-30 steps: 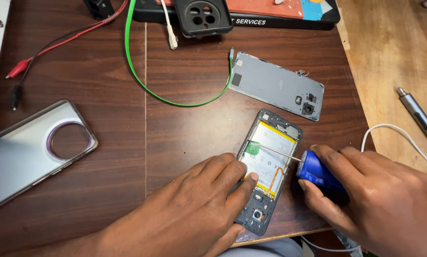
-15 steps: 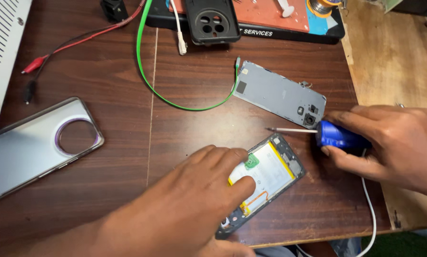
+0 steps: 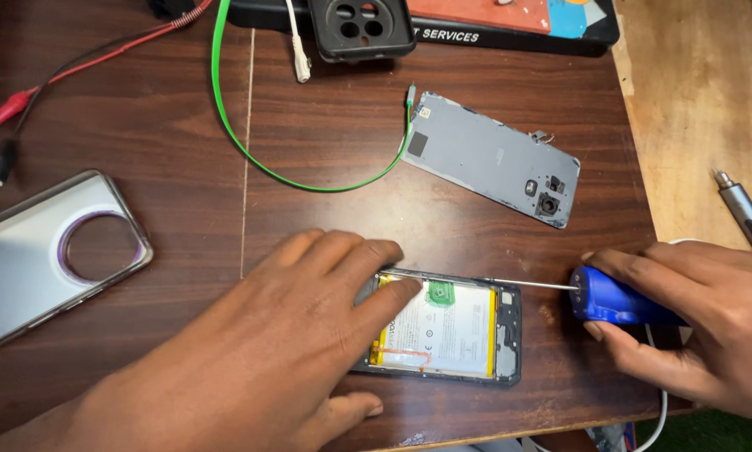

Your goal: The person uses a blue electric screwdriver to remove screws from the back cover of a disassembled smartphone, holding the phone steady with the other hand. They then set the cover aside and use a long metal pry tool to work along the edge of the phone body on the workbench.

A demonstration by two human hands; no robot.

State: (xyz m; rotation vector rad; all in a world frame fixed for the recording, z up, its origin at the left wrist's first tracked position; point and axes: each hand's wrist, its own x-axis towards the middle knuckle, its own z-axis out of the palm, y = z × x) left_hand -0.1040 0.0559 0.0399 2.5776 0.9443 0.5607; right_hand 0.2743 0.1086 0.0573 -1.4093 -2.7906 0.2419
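Note:
An opened phone point(image 3: 464, 331) with its white battery showing lies flat near the table's front edge. My left hand point(image 3: 259, 351) presses down on its left end, fingers spread over the frame. My right hand point(image 3: 703, 322) grips a blue-handled screwdriver point(image 3: 615, 303). Its thin shaft runs left along the phone's upper edge toward my left fingertips. A grey phone back panel point(image 3: 485, 159) lies apart, further back on the dark wooden table point(image 3: 183, 201).
A clear phone case with a round ring point(image 3: 49, 251) lies at the left. A green cable point(image 3: 250, 142), red and black clip leads point(image 3: 24, 100), a black phone case point(image 3: 359, 29) and a dark mat point(image 3: 510, 29) sit at the back. A grey electric screwdriver point(image 3: 744, 213) rests on the lighter bench to the right.
The phone has turned from slanted to lying sideways under my left hand. My right hand came back with the screwdriver, its shaft now along the phone's top edge.

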